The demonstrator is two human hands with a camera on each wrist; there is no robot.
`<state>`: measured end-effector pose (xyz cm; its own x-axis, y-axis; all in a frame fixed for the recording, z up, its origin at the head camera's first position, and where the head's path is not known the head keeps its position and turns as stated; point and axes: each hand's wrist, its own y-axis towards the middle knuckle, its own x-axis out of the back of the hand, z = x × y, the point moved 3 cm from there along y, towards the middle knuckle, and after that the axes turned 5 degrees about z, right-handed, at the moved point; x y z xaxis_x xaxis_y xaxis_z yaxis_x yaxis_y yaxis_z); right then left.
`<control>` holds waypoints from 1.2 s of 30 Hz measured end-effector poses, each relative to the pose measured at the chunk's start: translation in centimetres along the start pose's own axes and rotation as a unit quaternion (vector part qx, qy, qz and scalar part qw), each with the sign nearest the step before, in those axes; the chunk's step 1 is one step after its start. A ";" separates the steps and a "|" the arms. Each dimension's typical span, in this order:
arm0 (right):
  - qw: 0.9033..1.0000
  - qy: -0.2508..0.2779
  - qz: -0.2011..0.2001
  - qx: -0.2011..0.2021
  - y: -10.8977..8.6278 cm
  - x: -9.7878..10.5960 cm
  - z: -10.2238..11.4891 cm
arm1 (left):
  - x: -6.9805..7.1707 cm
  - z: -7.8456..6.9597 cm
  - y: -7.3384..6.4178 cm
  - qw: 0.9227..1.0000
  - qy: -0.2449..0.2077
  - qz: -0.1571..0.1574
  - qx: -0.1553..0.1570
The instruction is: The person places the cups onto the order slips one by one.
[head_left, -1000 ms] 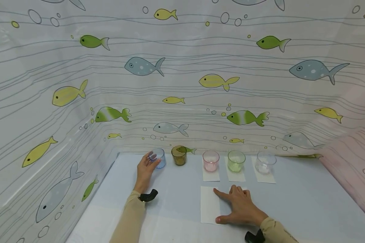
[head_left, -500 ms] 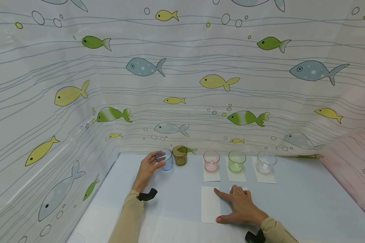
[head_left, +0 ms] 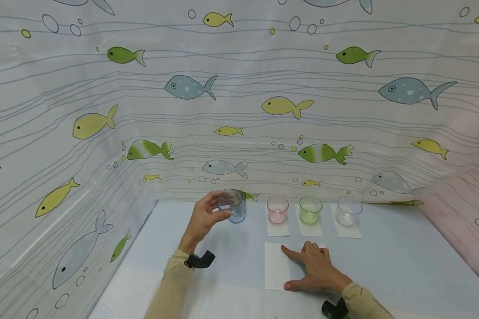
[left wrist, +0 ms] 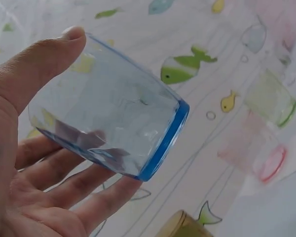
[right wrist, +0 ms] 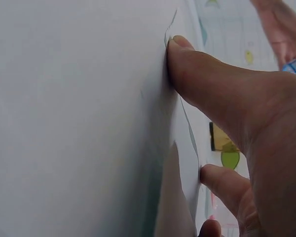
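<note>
My left hand [head_left: 203,217] grips a clear blue glass [head_left: 237,213] round its side, raised off the table and tilted. In the left wrist view the thumb lies over the blue glass [left wrist: 113,108] and the fingers pass beneath it. An amber glass [left wrist: 185,226] shows at the bottom edge there; in the head view the blue glass hides most of it. My right hand [head_left: 317,270] rests on the table, with thumb and index finger spread and touching a white paper slip [head_left: 276,268]. The right wrist view shows the thumb pressing the paper's edge [right wrist: 185,163].
Further back stand a pink glass [head_left: 277,212], a green glass [head_left: 310,212] and a colourless glass [head_left: 348,213], each on its own paper slip. A second slip pokes out behind the right hand. A fish-printed curtain [head_left: 239,146] walls the table's back and sides.
My left hand has moved right and lifted the blue glass off the table, tilting it and bringing it in front of the amber glass. The right hand has stayed on the paper slip.
</note>
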<state>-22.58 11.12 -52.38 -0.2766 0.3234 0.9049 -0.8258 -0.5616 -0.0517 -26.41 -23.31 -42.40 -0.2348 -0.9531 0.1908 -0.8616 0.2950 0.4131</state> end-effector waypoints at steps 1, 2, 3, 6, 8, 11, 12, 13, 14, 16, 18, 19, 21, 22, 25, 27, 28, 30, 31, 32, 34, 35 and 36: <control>1.000 -0.001 0.001 -0.002 0.0 0.0 0.0 | -0.5 -0.4 0.0 1.000 -0.005 0.008 -0.002; 1.000 -0.002 0.002 -0.004 0.1 0.0 0.0 | -1.0 -0.7 0.1 1.000 -0.012 0.017 -0.005; 1.000 -0.002 0.003 -0.004 0.1 -0.1 0.0 | -1.6 -1.0 0.1 0.999 -0.020 0.028 -0.007; 1.000 0.001 0.008 -0.009 0.1 0.0 0.0 | -3.4 -1.5 0.2 0.996 -0.058 0.072 -0.019; 1.000 0.002 0.012 -0.014 0.2 0.0 0.0 | -4.7 -1.6 0.3 0.992 -0.074 0.100 -0.025; 1.000 0.002 0.018 -0.023 0.4 0.0 0.0 | -6.4 -1.3 0.3 0.988 -0.074 0.134 -0.023; 0.999 0.001 0.020 -0.025 0.5 0.1 0.0 | -6.9 -1.2 0.3 0.987 -0.070 0.142 -0.017; 0.999 0.001 0.023 -0.029 0.5 0.1 0.0 | -7.3 -1.0 0.2 0.987 -0.065 0.149 -0.010; 0.999 0.000 0.025 -0.032 0.6 0.1 0.0 | -7.8 -0.8 0.2 0.986 -0.062 0.156 -0.002; 0.999 0.001 0.029 -0.034 0.6 0.1 0.1 | -8.6 -0.3 0.0 0.983 -0.059 0.171 0.013; 0.999 0.001 0.032 -0.037 0.5 0.1 0.2 | -9.4 0.2 -0.2 0.980 -0.062 0.185 0.030; 0.999 0.002 0.035 -0.041 0.4 0.1 0.2 | -9.7 0.4 -0.3 0.979 -0.064 0.192 0.037; 0.998 0.004 0.038 -0.044 0.4 0.2 0.2 | -10.4 0.9 -0.5 0.975 -0.070 0.204 0.052; 0.998 0.005 0.040 -0.046 0.4 0.2 0.2 | -10.6 1.2 -0.6 0.973 -0.073 0.210 0.060; 0.998 0.007 0.044 -0.049 0.5 0.3 0.1 | -11.3 1.9 -0.6 0.969 -0.084 0.221 0.075; 0.998 0.007 0.046 -0.049 0.5 0.3 0.1 | -11.6 2.5 -0.7 0.966 -0.094 0.226 0.086; 0.998 0.008 0.046 -0.049 0.5 0.3 0.1 | -11.8 2.8 -0.8 0.965 -0.097 0.227 0.092; 0.998 0.010 0.046 -0.049 0.5 0.3 0.0 | -12.0 3.3 -1.0 0.961 -0.105 0.231 0.106; 0.998 0.012 0.046 -0.049 0.5 0.3 0.0 | -12.1 3.7 -1.1 0.960 -0.108 0.233 0.111; 0.998 0.013 0.046 -0.047 0.5 0.3 0.0 | -12.1 3.9 -1.2 0.959 -0.109 0.234 0.118; 0.998 0.015 0.044 -0.043 0.4 0.2 -0.1 | -12.2 4.4 -1.4 0.957 -0.109 0.236 0.128; 0.998 0.015 0.042 -0.040 0.4 0.2 0.0 | -12.2 4.6 -1.5 0.957 -0.108 0.236 0.132; 0.998 0.015 0.040 -0.036 0.4 0.2 0.0 | -12.3 4.8 -1.6 0.956 -0.106 0.237 0.137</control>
<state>-22.95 11.01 -52.26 -0.3577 0.3031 0.8833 -0.8333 -0.5305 -0.1554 -24.29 -12.42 -49.64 -0.6882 -0.7183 0.1026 -0.7151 0.6954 0.0716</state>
